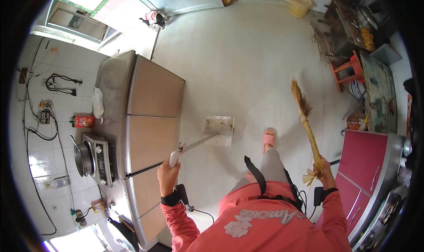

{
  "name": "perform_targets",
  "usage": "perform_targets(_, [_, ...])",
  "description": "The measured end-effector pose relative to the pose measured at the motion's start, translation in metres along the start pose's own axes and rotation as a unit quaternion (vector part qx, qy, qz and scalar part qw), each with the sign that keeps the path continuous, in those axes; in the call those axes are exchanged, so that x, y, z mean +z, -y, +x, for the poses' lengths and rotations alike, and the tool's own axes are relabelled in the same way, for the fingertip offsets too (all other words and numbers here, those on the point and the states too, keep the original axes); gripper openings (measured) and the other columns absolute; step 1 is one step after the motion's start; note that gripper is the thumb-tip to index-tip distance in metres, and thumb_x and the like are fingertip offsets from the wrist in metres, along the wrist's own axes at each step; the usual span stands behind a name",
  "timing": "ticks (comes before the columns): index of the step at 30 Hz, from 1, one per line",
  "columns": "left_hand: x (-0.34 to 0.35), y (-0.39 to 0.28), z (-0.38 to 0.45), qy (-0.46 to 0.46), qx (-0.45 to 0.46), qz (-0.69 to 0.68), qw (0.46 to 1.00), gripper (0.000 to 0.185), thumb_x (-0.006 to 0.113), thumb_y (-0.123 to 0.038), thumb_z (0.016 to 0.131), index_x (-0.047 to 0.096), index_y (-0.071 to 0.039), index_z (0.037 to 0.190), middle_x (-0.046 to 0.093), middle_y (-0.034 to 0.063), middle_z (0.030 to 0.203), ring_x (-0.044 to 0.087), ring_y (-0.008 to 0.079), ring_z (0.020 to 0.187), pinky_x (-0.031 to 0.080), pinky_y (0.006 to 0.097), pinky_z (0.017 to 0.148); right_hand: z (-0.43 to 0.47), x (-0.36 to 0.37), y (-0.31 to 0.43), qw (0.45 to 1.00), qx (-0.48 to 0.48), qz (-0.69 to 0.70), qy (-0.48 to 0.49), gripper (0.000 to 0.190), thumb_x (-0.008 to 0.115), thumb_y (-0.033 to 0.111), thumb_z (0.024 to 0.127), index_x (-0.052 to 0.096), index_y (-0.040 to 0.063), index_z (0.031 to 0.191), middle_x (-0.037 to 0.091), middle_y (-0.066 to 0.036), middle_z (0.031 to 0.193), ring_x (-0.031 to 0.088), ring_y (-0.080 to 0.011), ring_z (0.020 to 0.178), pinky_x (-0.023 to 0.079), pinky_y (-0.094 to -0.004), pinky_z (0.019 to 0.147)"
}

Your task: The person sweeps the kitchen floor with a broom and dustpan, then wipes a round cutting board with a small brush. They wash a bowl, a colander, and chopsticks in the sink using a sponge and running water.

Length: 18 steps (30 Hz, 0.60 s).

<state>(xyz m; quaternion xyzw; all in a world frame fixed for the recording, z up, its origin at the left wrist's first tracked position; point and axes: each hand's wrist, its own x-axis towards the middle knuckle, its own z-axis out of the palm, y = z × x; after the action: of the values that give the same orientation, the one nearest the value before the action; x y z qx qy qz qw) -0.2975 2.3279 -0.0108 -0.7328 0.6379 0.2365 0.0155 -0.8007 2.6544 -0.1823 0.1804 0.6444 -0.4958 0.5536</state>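
My left hand (168, 176) grips the white handle end of a long-handled metal dustpan (219, 128). Its pan is low over the pale floor, close to the tan cabinet fronts; whether it touches the floor I cannot tell. In my right hand (326, 174) is a straw broom (308, 128), held near a yellow wrapping tied around its handle. The broom's bristles point forward, away from me, and look raised off the floor. A pink slipper (269, 137) shows on one foot, between dustpan and broom.
On the left runs a counter with tan doors (153, 86), bearing an induction cooker (101, 159) with a pot. A red cabinet (361, 162) stands at right, a red stool (347, 70) beyond it. Ahead are a wicker basket (299, 5) and a dog in striped clothing (155, 18) near the doorway.
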Motion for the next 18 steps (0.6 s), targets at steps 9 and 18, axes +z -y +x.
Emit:
perform_targets(9, [0.003, -0.115, 0.112, -0.045, 0.026, -0.03, 0.998, 0.023, 0.063, -0.025, 0.078, 0.068, -0.01, 0.095, 0.066, 0.0186, 0.078, 0.064, 0.0403, 0.078, 0.049, 0.0459, 0.067, 0.081, 0.128, 0.194, 0.946, -0.085, -0.307, 0.06, 0.053, 0.065, 0.001, 0.081, 0.053, 0.012, 0.132, 0.055, -0.002, 0.071, 0.052, -0.013, 0.048, 0.043, -0.0275, 0.037])
perform_targets(18, [0.012, -0.194, 0.227, -0.032, -0.036, -0.042, 0.998, 0.028, 0.062, -0.027, 0.077, 0.068, -0.014, 0.101, 0.067, 0.0198, 0.082, 0.064, 0.0407, 0.082, 0.05, 0.0475, 0.07, 0.198, 0.396, 0.329, 0.914, -0.159, -0.321, 0.192, 0.033, 0.049, 0.006, 0.088, 0.06, 0.004, 0.12, 0.061, -0.004, 0.076, 0.055, -0.0129, 0.053, 0.04, -0.0267, 0.039])
